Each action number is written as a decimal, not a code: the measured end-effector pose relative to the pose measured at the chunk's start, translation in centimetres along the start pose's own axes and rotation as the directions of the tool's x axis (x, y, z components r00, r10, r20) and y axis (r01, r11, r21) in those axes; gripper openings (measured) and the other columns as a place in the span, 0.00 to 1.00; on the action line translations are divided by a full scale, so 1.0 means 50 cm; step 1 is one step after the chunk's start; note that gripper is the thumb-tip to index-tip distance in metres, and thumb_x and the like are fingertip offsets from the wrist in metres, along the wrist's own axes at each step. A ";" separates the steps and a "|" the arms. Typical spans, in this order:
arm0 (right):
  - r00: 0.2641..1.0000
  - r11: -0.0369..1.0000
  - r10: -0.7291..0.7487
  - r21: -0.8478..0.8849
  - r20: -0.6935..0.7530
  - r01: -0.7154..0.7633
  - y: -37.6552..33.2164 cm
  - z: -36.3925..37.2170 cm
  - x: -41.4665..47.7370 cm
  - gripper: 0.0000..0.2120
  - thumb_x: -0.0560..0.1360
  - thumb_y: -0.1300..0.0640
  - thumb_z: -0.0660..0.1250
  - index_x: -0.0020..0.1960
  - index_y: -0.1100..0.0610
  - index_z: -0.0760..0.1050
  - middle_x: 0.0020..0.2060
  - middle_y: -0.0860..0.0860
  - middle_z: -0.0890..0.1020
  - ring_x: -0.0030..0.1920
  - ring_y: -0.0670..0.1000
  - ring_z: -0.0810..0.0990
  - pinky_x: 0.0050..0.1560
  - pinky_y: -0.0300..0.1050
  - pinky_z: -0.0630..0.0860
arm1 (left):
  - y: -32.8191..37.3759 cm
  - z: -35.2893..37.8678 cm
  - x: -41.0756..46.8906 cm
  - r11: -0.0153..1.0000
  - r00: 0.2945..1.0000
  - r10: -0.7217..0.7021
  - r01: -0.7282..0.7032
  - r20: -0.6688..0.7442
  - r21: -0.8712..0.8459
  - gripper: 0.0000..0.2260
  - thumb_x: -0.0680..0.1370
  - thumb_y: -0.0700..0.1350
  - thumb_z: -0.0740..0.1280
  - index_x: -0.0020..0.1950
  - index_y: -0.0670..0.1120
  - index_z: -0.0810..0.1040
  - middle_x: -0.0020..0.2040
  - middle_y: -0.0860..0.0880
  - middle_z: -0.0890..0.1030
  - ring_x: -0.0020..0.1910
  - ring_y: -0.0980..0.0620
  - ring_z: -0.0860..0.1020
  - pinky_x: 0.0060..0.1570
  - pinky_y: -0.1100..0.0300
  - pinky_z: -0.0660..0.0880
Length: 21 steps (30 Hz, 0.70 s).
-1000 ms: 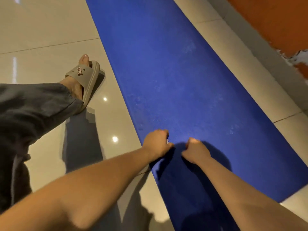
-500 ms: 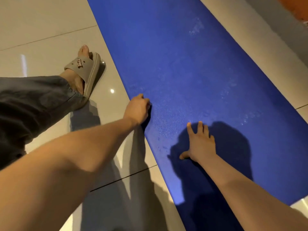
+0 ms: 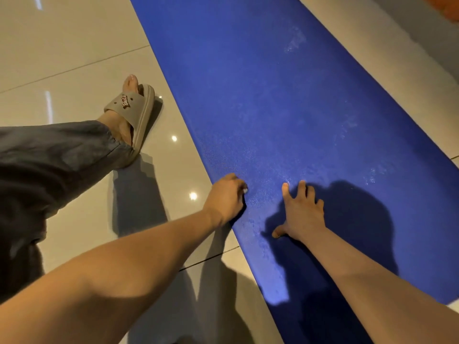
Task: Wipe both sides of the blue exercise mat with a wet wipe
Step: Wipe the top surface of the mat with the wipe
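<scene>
Since 0.5 s ago my left hand (image 3: 227, 197) has slid back along the mat's edge toward me and now sits close beside the right hand (image 3: 304, 212), which has barely shifted. The blue exercise mat (image 3: 273, 95) lies flat on the tiled floor (image 3: 74, 45). Its long axis runs away from me and slants slightly left up the view, and its near short end is just behind my wrists. So nearly all of its length lies ahead of both hands. The left hand is curled at the left long edge with a sliver of white at its fingertips. I take that to be the wet wipe (image 3: 245, 190) pinched there, though most of it is hidden. The right hand is spread flat, palm down, pressed onto the mat further in from that edge and bracing it. Of the 2 hands, the left is the wiping one, and the next stroke probably needs to push forward or sweep right across the width. Pale scuffs show further up the surface. My slippered foot (image 3: 134, 112) stands on the tiles just left of the mat, clear of it.
</scene>
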State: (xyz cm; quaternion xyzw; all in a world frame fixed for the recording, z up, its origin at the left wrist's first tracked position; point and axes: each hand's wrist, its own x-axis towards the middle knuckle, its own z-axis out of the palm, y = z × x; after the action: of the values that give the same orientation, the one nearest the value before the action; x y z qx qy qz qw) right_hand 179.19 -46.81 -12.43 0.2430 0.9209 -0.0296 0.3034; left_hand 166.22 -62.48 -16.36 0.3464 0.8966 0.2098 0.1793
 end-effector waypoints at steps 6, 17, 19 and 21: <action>0.999 1.000 0.000 -0.002 0.032 0.000 -0.002 -0.005 0.000 0.69 0.57 0.29 0.78 0.81 0.51 0.39 0.77 0.64 0.45 0.77 0.67 0.50 0.70 0.62 0.64 | -0.013 0.029 -0.037 0.903 0.896 0.375 -0.411 0.239 0.122 0.08 0.78 0.39 0.64 0.55 0.45 0.79 0.52 0.45 0.75 0.48 0.42 0.76 0.46 0.48 0.76; 1.000 1.000 -0.005 0.008 0.021 0.005 0.006 0.005 0.007 0.69 0.58 0.29 0.77 0.81 0.50 0.37 0.79 0.62 0.43 0.78 0.66 0.47 0.71 0.62 0.61 | -0.138 -0.113 0.156 0.970 0.991 -0.068 0.093 -0.114 0.225 0.10 0.78 0.37 0.64 0.56 0.41 0.81 0.53 0.38 0.76 0.48 0.35 0.77 0.45 0.50 0.70; 1.000 1.000 -0.006 0.009 0.030 0.006 0.007 0.004 0.008 0.69 0.58 0.29 0.77 0.81 0.50 0.37 0.79 0.62 0.43 0.78 0.66 0.47 0.71 0.63 0.61 | -0.141 -0.118 0.172 0.962 0.953 -0.242 0.260 -0.182 0.080 0.10 0.76 0.36 0.63 0.52 0.43 0.83 0.53 0.40 0.78 0.48 0.36 0.78 0.45 0.53 0.71; 0.999 1.000 -0.005 0.004 0.039 0.005 0.007 0.004 0.008 0.69 0.58 0.29 0.77 0.81 0.50 0.36 0.79 0.63 0.43 0.78 0.66 0.47 0.71 0.63 0.61 | -0.133 -0.111 0.169 0.931 0.909 -0.364 0.359 -0.206 -0.062 0.12 0.75 0.34 0.61 0.48 0.44 0.83 0.50 0.43 0.81 0.48 0.40 0.79 0.44 0.58 0.69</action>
State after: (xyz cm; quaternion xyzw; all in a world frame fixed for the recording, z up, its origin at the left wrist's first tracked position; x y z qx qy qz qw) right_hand 179.20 -46.37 -12.80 0.2407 0.9153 -0.0368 0.3208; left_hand 154.12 -62.47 -16.50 0.1479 0.9567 0.2191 0.1217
